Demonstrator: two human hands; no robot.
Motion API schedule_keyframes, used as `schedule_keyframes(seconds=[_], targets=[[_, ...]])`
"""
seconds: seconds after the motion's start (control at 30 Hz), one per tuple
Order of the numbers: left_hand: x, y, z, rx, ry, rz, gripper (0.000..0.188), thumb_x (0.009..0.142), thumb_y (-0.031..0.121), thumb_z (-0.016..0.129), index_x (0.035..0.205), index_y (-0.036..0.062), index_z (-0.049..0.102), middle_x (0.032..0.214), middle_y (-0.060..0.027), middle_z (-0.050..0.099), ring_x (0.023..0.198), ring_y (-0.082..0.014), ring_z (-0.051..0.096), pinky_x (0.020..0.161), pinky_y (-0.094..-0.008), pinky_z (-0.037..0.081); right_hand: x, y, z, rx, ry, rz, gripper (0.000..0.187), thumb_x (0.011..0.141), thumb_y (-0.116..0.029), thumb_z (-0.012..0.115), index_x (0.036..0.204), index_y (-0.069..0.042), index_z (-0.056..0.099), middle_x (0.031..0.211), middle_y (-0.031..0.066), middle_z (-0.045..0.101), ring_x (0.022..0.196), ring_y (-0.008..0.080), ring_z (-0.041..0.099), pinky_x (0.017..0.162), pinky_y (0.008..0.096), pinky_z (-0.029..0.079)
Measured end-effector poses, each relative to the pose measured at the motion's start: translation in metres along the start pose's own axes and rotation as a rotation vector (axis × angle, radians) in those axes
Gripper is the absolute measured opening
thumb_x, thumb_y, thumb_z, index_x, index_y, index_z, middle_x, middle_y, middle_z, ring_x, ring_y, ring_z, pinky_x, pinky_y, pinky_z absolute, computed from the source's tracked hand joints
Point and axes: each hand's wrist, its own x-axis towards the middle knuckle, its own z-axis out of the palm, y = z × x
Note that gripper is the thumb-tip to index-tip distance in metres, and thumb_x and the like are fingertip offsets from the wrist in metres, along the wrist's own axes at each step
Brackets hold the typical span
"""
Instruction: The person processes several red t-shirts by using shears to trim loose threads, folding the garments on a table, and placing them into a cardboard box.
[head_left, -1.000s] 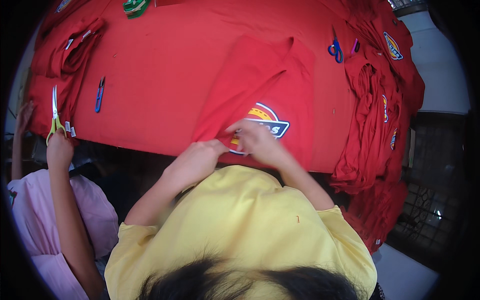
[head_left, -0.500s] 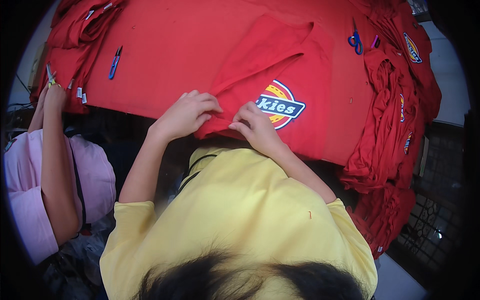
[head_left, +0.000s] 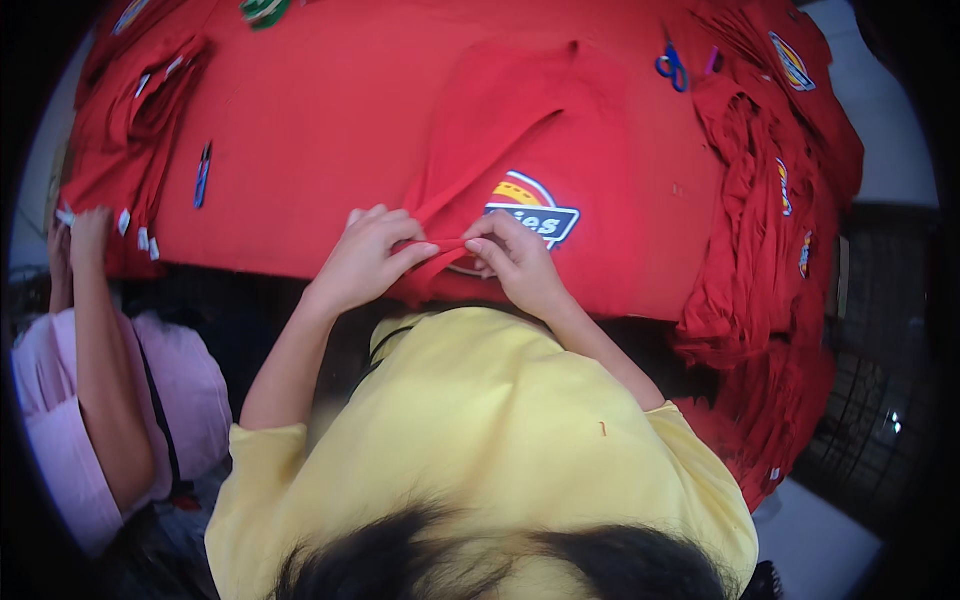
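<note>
A red T-shirt point(head_left: 500, 105) with a colourful printed badge point(head_left: 530, 215) lies partly folded over at the near edge of the table. My left hand point(head_left: 370, 258) pinches one end of a narrow strip of its edge, thumb pointing right. My right hand point(head_left: 515, 262) pinches the same strip a short way off, beside the badge. Between the two hands the strip is drawn straight. Part of the badge is covered by a fold and by my right hand.
Red cloth covers the table point(head_left: 320, 130). Blue thread snips point(head_left: 203, 180) lie left, blue-handled scissors point(head_left: 672, 70) far right, a green object point(head_left: 264, 10) at the back. Red garments are heaped left point(head_left: 125, 150) and right point(head_left: 740, 210). A co-worker in pink point(head_left: 180, 365) works at left.
Both hands now hold the strip of edge taut between their fingertips, where before it lay bunched. The view has shifted slightly, bringing the green object in at the back.
</note>
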Motion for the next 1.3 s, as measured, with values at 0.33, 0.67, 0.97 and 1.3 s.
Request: schedule_keyframes(seconds=[0.33,0.67,0.97,1.3], targets=[[0.018,0.005,-0.015,0.153,0.61,-0.035,0.014,0.087,0.009,0.061,0.098,0.0012,0.065,0.103,-0.0121,0.061,0.106,-0.0249,0.055,0.087,-0.035,0.043,-0.041,0.013,-0.13,-0.844,0.776,0.142,0.032,0.083,-0.028,0.067,0.098,-0.002,0.056,0.098,0.016,0.056,0.092,0.0333,0.056,0.079,0.0425,0.046],[0.318,0.087,0.113,0.193,0.609,0.237,0.03,0.087,0.021,0.062,0.11,0.0026,0.062,0.117,-0.0158,0.053,0.096,-0.0334,0.06,0.085,-0.041,0.049,-0.039,0.029,-0.126,-0.987,0.754,0.077,0.029,0.08,-0.025,0.071,0.082,-0.003,0.052,0.077,0.013,0.056,0.077,0.032,0.055,0.067,0.0433,0.043],[0.324,0.014,-0.019,-0.669,-0.129,0.072,0.015,0.082,-0.003,0.053,0.091,0.0028,0.063,0.091,-0.0052,0.063,0.086,-0.0133,0.06,0.08,-0.026,0.05,-0.039,-0.002,-0.079,-0.718,0.609,-0.291,0.015,0.081,-0.012,0.068,0.085,-0.003,0.056,0.076,0.0125,0.057,0.068,0.0304,0.059,0.06,0.0384,0.048],[0.196,-0.05,-0.04,0.155,0.469,0.214,0.023,0.08,0.004,0.064,0.101,0.0096,0.067,0.115,-0.0063,0.06,0.115,-0.0256,0.049,0.099,-0.0368,0.038,-0.004,-0.024,-0.055,-0.808,-0.138,0.007,0.021,0.083,-0.003,0.053,0.103,0.001,0.057,0.102,0.0187,0.053,0.102,0.0328,0.056,0.086,0.0391,0.047]])
